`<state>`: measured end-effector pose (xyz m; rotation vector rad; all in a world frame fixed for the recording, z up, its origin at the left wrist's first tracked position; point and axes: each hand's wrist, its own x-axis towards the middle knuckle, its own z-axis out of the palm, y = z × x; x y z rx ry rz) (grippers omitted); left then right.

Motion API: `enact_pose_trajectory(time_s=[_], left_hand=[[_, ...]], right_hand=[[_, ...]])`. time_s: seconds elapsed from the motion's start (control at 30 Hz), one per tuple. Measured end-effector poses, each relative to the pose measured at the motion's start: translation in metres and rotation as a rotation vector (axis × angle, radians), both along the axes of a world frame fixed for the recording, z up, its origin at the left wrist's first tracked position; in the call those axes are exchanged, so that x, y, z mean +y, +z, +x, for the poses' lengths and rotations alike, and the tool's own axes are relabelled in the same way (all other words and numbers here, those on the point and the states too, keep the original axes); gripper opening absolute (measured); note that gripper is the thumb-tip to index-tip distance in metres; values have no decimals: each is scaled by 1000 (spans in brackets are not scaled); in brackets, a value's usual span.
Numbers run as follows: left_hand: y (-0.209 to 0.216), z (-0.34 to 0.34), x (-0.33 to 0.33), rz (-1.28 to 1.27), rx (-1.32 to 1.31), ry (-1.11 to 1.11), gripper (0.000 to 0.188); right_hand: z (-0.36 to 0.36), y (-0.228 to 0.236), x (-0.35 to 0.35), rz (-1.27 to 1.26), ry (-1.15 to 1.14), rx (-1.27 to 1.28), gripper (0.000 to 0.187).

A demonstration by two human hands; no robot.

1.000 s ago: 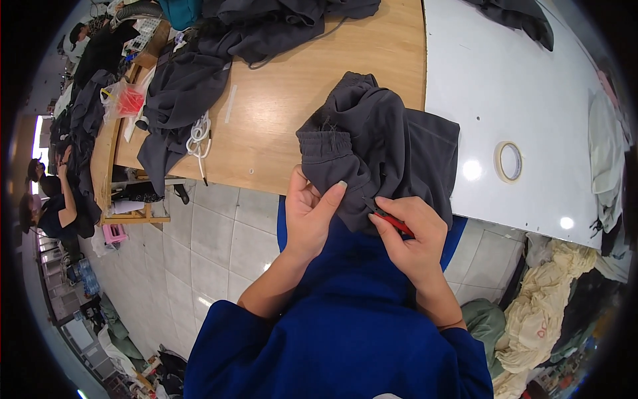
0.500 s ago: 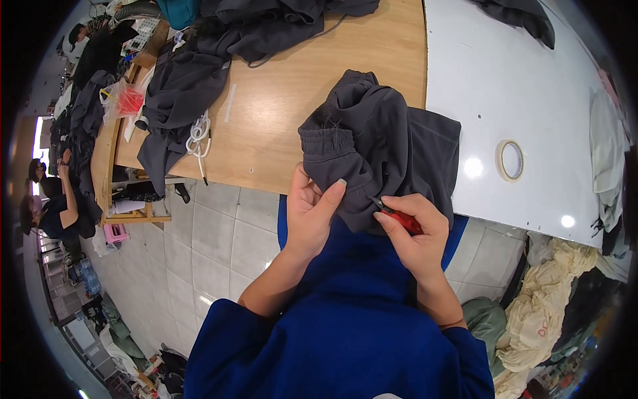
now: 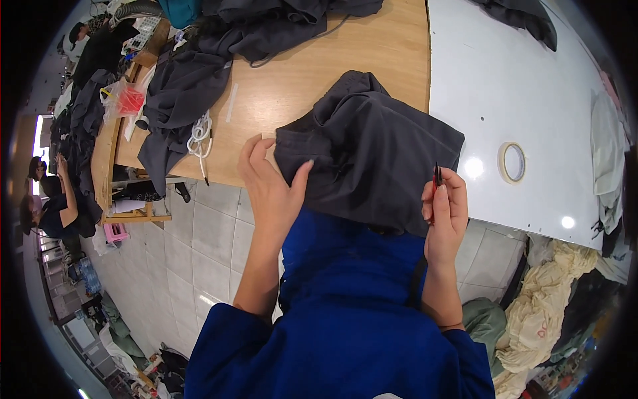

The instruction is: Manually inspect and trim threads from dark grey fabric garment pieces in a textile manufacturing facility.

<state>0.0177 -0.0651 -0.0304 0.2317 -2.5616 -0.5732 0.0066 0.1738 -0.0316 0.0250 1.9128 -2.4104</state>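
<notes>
pinching red snips (image 3: 434,207) with fingers (image 3: 458,187) of right hand (image 3: 446,225); spreading fingers of left hand (image 3: 271,191) at left end of grey garment (image 3: 375,156) overhanging near edge of bench (image 3: 392,46).

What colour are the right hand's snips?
Thread snips: red, with dark tips; clearest in head view.

Small red-handled, dark-tipped hand tool (image 3: 436,179): grip partly covered by the person's right hand (image 3: 446,216). Dark grey fabric garment (image 3: 382,153): underside hidden by its own folds. Dark grey cloth heap (image 3: 266,33): cut off by upper edge. Dark-clothed co-worker (image 3: 56,213), far left: too small for detail.
</notes>
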Motion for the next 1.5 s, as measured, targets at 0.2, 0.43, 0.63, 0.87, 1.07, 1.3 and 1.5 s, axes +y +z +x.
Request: enact_pose_trajectory(time_s=[0.2,0.43,0.63,0.87,1.07,1.3,1.5], left_hand=[[-14,-16,22,41,-207,-222,19],[-42,-22,34,-168,-254,-215,23],[-27,-18,27,297,-554,-226,20],[-45,-27,39,-70,-240,-101,33],[-52,-34,44,-69,-243,-206,21],[-25,-24,43,340,-113,-265,6],[-5,-15,53,342,88,-240,16]], right_hand=[[6,-1,-4,10,69,1,26],[10,-4,-8,10,110,-20,26],[6,1,-15,31,196,2,25],[4,2,-21,63,229,17,25],[7,0,-22,76,231,-4,25],[-2,-6,-22,202,187,252,29],[-13,7,-33,363,314,442,31]])
